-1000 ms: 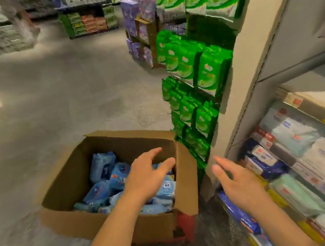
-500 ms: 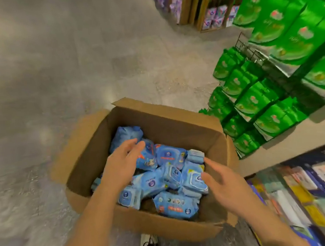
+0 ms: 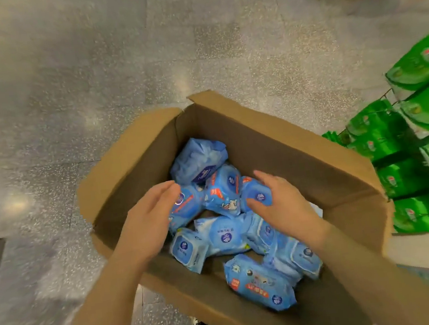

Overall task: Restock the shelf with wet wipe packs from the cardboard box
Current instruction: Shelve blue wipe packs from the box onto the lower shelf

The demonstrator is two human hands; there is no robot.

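Both hands, the left hand point(image 3: 149, 220) and right hand point(image 3: 283, 202), are reaching spread-fingered into the cardboard box point(image 3: 300, 152), bracketing the blue wet wipe packs point(image 3: 223, 190) toward its 12 o'clock end, so the pick-up step is likely beginning and next needs closing and lifting.

A: Where is there room to reach?

B: The cardboard box point(image 3: 272, 139) is open at the top, flaps folded outward. Its brown walls close in all four sides. Bare box bottom shows as a dark gap near the front wall.

A: What blocks the way?

B: Blue wet wipe packs point(image 3: 226, 230) lie jumbled inside. Green packs point(image 3: 421, 154) on a rack crowd the box's right side. Left of the box the floor point(image 3: 67, 99) is open.
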